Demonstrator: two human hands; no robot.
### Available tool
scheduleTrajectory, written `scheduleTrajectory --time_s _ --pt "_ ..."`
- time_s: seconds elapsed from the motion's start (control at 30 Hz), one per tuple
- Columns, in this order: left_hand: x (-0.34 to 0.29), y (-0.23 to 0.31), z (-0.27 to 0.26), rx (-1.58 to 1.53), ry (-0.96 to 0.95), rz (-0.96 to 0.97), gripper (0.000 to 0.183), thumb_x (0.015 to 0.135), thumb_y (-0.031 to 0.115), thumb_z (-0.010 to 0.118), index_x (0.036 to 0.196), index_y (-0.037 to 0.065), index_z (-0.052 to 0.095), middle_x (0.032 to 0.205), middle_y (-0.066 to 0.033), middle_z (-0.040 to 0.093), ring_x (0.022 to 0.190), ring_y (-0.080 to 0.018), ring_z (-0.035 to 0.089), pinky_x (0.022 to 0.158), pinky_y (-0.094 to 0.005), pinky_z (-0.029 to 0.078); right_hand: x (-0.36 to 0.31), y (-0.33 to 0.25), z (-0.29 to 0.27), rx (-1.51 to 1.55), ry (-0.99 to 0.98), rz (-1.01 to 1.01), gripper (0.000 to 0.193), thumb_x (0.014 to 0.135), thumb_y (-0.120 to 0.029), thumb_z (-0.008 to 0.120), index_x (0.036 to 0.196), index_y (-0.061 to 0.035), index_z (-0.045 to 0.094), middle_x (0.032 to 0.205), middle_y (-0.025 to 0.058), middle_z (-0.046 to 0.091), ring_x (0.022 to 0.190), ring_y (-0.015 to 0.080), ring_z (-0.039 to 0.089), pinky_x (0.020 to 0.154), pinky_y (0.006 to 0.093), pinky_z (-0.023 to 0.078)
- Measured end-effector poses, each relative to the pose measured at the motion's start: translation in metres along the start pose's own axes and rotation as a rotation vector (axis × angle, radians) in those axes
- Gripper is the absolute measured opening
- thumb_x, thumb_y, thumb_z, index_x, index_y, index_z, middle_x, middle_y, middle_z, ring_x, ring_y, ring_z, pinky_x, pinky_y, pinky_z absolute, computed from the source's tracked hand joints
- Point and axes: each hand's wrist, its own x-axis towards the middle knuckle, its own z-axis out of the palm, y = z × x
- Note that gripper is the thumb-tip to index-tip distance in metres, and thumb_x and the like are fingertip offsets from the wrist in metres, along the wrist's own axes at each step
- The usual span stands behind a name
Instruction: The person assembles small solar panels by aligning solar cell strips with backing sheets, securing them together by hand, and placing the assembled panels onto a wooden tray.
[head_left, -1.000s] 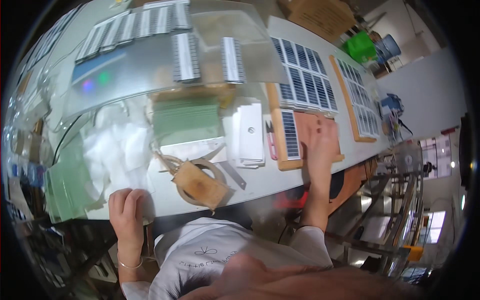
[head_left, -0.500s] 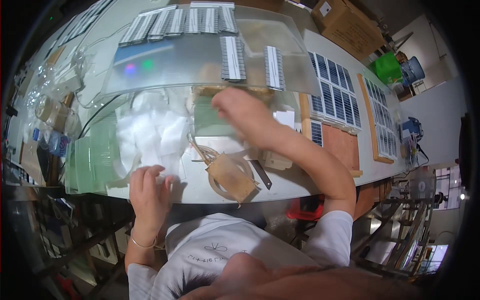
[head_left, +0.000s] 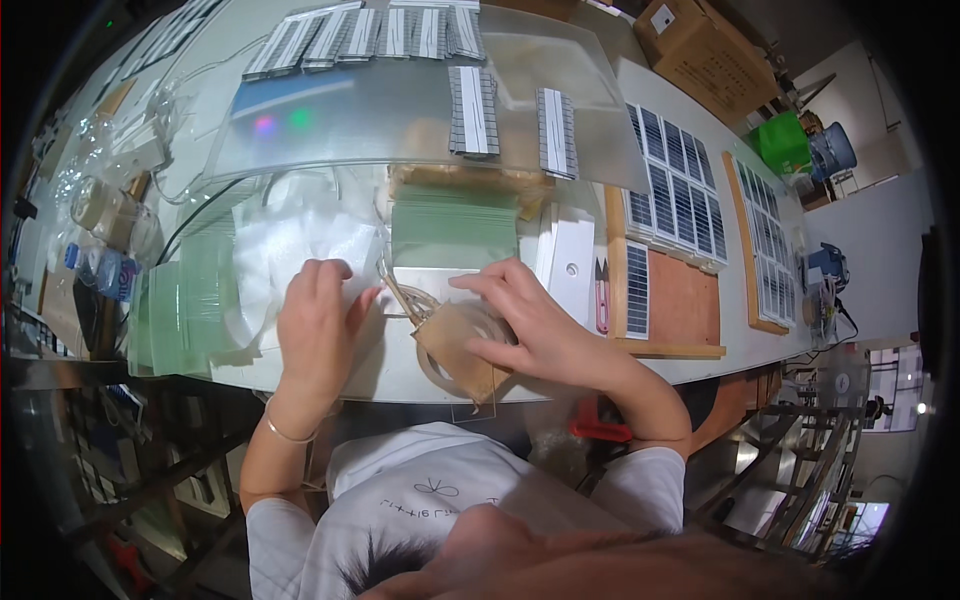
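Near the front of the table, my left hand (head_left: 318, 322) is over the edge of a heap of white translucent sheets (head_left: 300, 240). Its fingers bend forward and the thumb stands apart. My right hand (head_left: 540, 330) hovers over a worn tan block (head_left: 458, 350) lying on a ring-shaped roll (head_left: 432, 372); its thumb and index finger are spread, with nothing clearly visible between them. A faint clear square outline shows below the block at the table edge; what it belongs to I cannot tell. Beyond my hands sits a stack of greenish glass panes (head_left: 452, 225).
More glass panes (head_left: 190, 315) stand at the left. A raised frosted sheet (head_left: 350, 125) carries bundles of striped strips (head_left: 473, 112). Small solar panels (head_left: 672, 190) fill a wooden tray (head_left: 670, 350) on the right, beside a white strip (head_left: 570, 265) and a pink-handled tool (head_left: 602, 300).
My right hand has come back from above the glass stack toward me, over the tan block. My left hand has moved slightly forward and right. The glass stack and white strip are now uncovered.
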Motion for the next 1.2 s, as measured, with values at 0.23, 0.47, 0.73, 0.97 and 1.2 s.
scheduleTrajectory --time_s 0.23,0.47,0.73,0.97,1.2 --pt "0.000 -0.015 -0.007 -0.132 -0.022 -0.126 0.033 0.084 0.016 0.080 0.105 0.005 0.058 0.091 -0.0144 0.059 0.078 -0.0343 0.060 0.070 -0.0452 0.050 0.004 -0.013 -0.003 0.034 0.174 -0.031 0.047 0.088 -0.010 0.075 0.131 -0.0038 0.059 0.123 0.0167 0.050 0.112 0.0340 0.054 0.096 0.0418 0.048" --pt "-0.004 -0.018 0.002 0.075 -0.098 -0.022 0.020 0.089 0.013 0.074 0.100 0.004 0.060 0.089 -0.0143 0.060 0.084 -0.0356 0.062 0.072 -0.0452 0.050 0.022 -0.032 -0.002 0.015 0.235 -0.226 0.030 0.089 -0.007 0.073 0.119 -0.0041 0.066 0.112 0.0139 0.056 0.101 0.0312 0.059 0.087 0.0391 0.051" --pt "0.000 -0.011 0.009 0.110 -0.053 -0.007 0.027 0.086 0.017 0.077 0.101 0.004 0.058 0.091 -0.0149 0.058 0.081 -0.0350 0.061 0.068 -0.0466 0.050 0.041 -0.039 0.004 0.082 0.182 -0.242 0.024 0.092 -0.005 0.068 0.116 -0.0036 0.070 0.107 0.0136 0.062 0.097 0.0292 0.064 0.084 0.0384 0.054" --pt "0.003 -0.027 -0.013 -0.229 -0.082 -0.104 0.011 0.089 0.000 0.070 0.096 0.002 0.061 0.086 -0.0137 0.061 0.070 -0.0296 0.064 0.065 -0.0374 0.054 0.042 -0.032 0.009 0.134 0.202 -0.206 0.020 0.094 -0.006 0.067 0.113 -0.0025 0.071 0.106 0.0140 0.064 0.097 0.0291 0.064 0.084 0.0381 0.053" --pt "-0.007 -0.053 -0.030 -0.769 0.006 -0.410 0.009 0.103 0.005 0.061 0.096 0.000 0.063 0.079 0.0031 0.056 0.067 -0.0036 0.047 0.061 -0.0195 0.039 0.037 -0.032 0.012 0.284 0.186 -0.143 0.015 0.096 -0.004 0.066 0.109 -0.0015 0.072 0.105 0.0114 0.068 0.098 0.0267 0.065 0.085 0.0359 0.052"
